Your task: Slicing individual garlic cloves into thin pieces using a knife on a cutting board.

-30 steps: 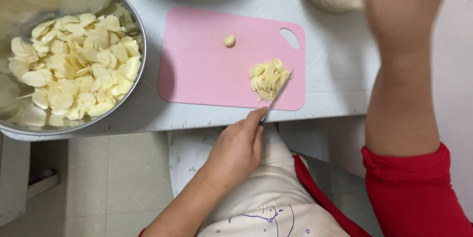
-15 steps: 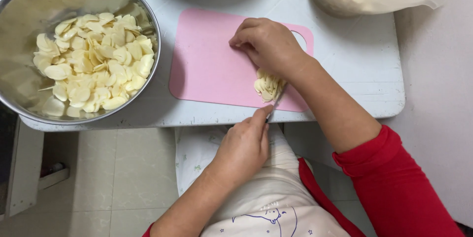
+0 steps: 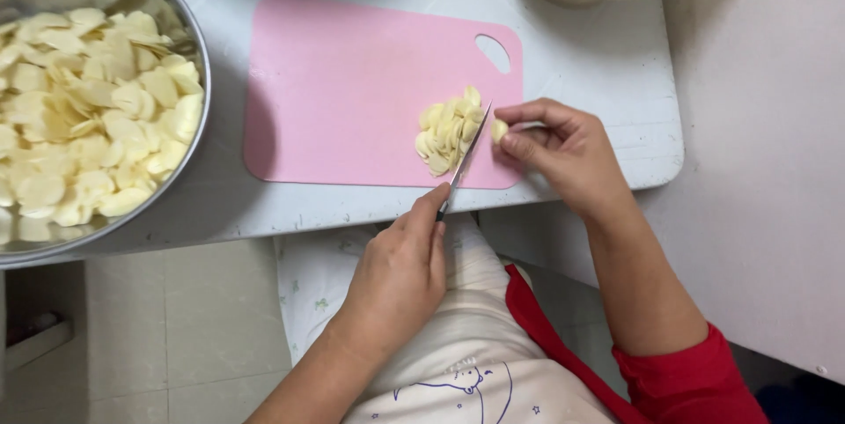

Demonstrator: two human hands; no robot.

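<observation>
Left hand (image 3: 396, 270) grips the knife (image 3: 466, 153), blade angled toward one o'clock beside the slice pile (image 3: 447, 129); right hand (image 3: 563, 151) fingers pinch a garlic clove (image 3: 499, 131) steady against the edge on the pink board (image 3: 352, 89).

The cutting board (image 3: 352, 89) is plain pale pink, lying on a light grey-white counter (image 3: 598, 63), and the small heap of garlic slices (image 3: 447, 132) on it is creamy pale yellow, the same shade as the slices filling the shiny silver metal bowl (image 3: 195, 63). The knife (image 3: 466, 153) has a silvery blade and a dark handle. The sleeve (image 3: 695, 380) is bright red, and the apron (image 3: 475, 362) is off-white with small dark blue line drawings and stars.
</observation>
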